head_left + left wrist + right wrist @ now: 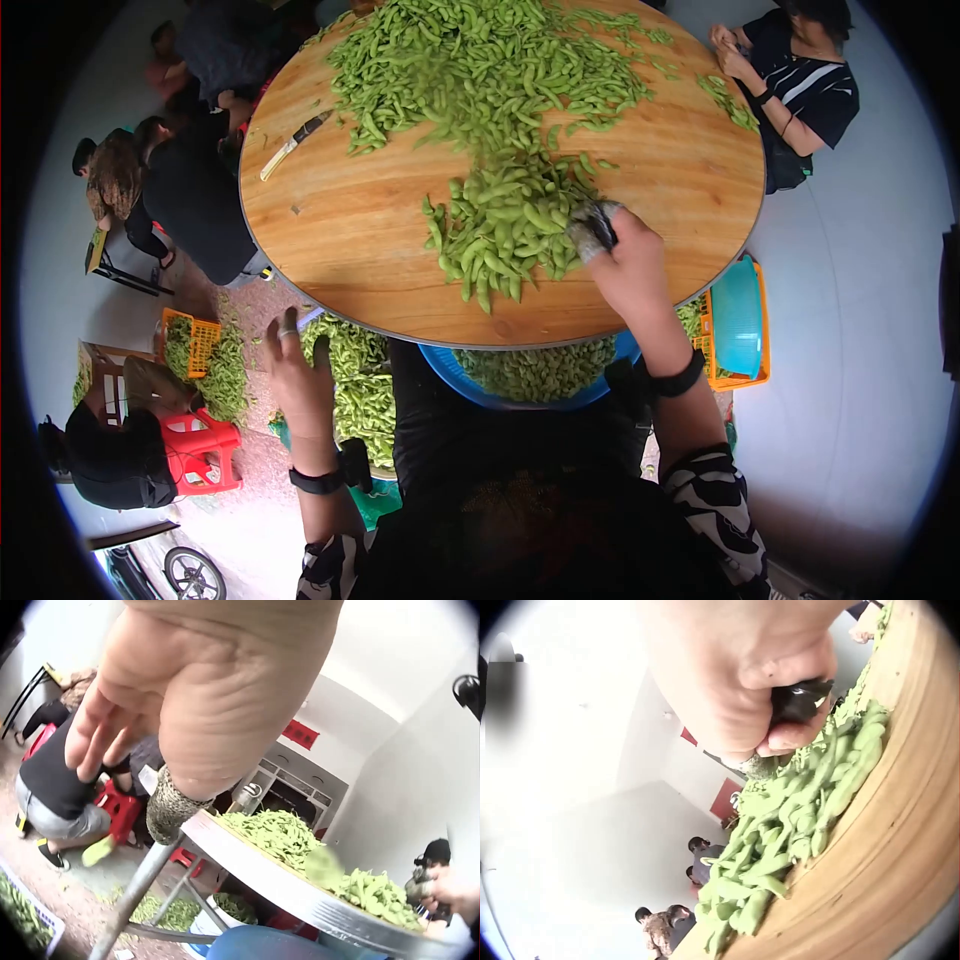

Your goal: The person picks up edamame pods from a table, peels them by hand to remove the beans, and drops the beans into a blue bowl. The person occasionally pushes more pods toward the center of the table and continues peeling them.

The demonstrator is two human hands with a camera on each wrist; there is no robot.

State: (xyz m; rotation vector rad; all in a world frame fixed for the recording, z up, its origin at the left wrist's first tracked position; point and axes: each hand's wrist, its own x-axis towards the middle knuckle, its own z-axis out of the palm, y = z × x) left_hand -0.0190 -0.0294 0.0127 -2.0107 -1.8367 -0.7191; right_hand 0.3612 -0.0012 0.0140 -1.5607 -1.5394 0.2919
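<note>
A mound of green pods (pixel 505 215) lies near the front of the round wooden table (pixel 350 245). At its right edge is my right hand (pixel 635 265), fingers curled, with grey and black coverings on some digits. Glossy black material (pixel 799 701) shows among the curled fingers in the right wrist view; whether a pod is inside cannot be told. My left hand (pixel 300 390) is raised left of the table edge, fingers loosely extended and holding nothing, its thumb covered in a speckled wrap (pixel 171 810). A blurred pod (pixel 324 866) appears before the table rim in the left wrist view.
A larger pod heap (pixel 490 70) and a knife (pixel 295 145) are on the table. Beneath its front edge are a blue basin (pixel 450 375) and a container of pods (pixel 365 410). Orange crates flank the table; a person (pixel 805 85) is at the right, others at the left.
</note>
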